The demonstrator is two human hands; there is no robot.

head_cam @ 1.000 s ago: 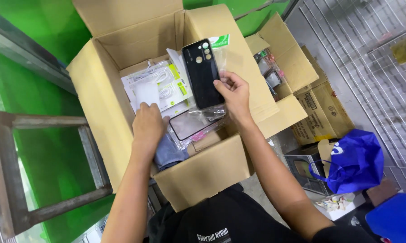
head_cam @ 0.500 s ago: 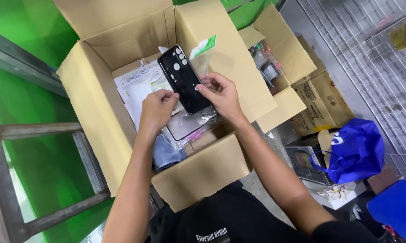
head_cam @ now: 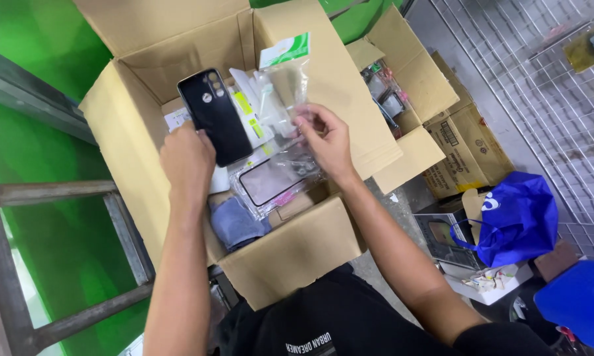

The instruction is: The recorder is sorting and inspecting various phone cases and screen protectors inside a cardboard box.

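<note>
An open cardboard box (head_cam: 122,125) rests in front of me, filled with packaged phone cases. My left hand (head_cam: 188,158) holds a black phone case (head_cam: 216,115) upright over the box, its camera cutouts at the top. A clear plastic sleeve with a green header (head_cam: 285,79) is gripped in my right hand (head_cam: 326,138), pulled away from the case. Below both hands lies a clear case in a plastic bag (head_cam: 274,181), and a grey-blue case (head_cam: 234,224) sits at the box's near corner.
A second open cardboard box (head_cam: 409,92) with small packaged goods stands to the right, a printed carton (head_cam: 468,142) beside it. A blue bag (head_cam: 517,217) lies at right. A metal stool frame (head_cam: 53,250) stands at left, a wire grid panel (head_cam: 547,79) at upper right.
The black case was in my right hand inside its sleeve. Both hands met on it, and now my left hand holds the bare case while my right holds the empty sleeve.
</note>
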